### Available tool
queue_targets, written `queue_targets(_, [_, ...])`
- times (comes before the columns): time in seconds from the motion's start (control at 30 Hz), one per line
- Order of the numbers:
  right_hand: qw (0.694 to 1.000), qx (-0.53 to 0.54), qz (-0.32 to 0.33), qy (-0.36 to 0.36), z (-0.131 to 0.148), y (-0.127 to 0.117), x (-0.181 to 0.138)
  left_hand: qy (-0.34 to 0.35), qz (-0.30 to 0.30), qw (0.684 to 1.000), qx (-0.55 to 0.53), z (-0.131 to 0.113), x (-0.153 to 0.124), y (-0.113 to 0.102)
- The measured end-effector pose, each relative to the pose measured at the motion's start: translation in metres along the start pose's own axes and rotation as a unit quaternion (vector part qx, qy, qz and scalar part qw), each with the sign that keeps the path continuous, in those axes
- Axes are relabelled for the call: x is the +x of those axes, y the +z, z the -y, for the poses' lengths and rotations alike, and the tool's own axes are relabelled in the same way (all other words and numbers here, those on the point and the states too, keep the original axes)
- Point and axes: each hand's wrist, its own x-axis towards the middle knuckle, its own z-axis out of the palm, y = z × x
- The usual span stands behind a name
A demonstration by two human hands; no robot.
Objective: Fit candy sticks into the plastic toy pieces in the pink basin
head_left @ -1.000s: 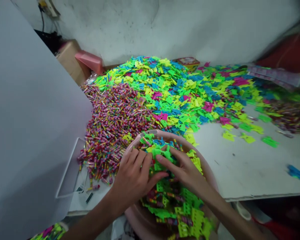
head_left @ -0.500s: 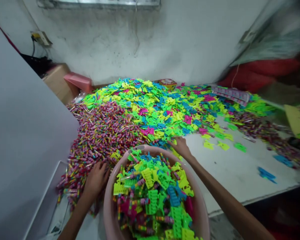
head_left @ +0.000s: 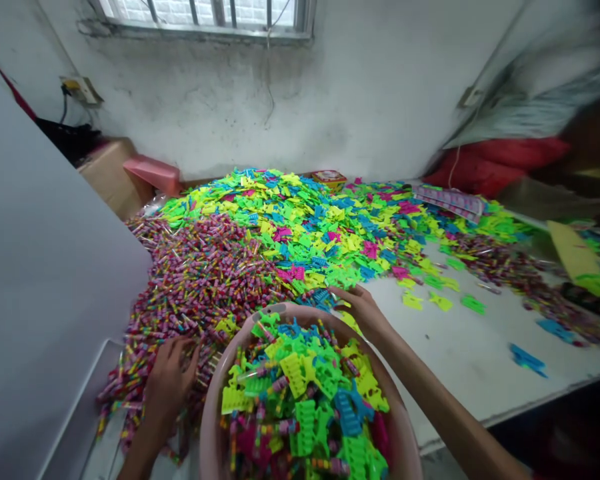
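Observation:
A pink plastic basin (head_left: 207, 413) sits at the near edge of the table, heaped with neon green, yellow and blue plastic pieces and small striped tubes. My left hand (head_left: 167, 380) lies on the pile of striped tubes (head_left: 200, 280) left of the basin, fingers curled into the tubes. My right hand (head_left: 363, 308) reaches past the basin's far rim to the edge of the big heap of neon plastic pieces (head_left: 320, 227), fingers bent over some of them. What either hand grips is hidden.
The white table (head_left: 470, 353) carries scattered loose pieces to the right. A grey panel (head_left: 45, 267) stands at the left. A cardboard box (head_left: 107, 173) and a pink object (head_left: 153, 175) lie at the back left, with red cloth (head_left: 490, 163) at the back right.
Both hands left the basin: the left moved onto the striped tubes, the right out to the neon heap. The view tilted up, showing the window.

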Motion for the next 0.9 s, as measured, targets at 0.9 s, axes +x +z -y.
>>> queue_targets(0.9, [0.956,-0.084,0.249,-0.133,0.084,0.047,-0.127,0.021,0.114,0.939,-0.324,-0.185,-0.010,-0.066])
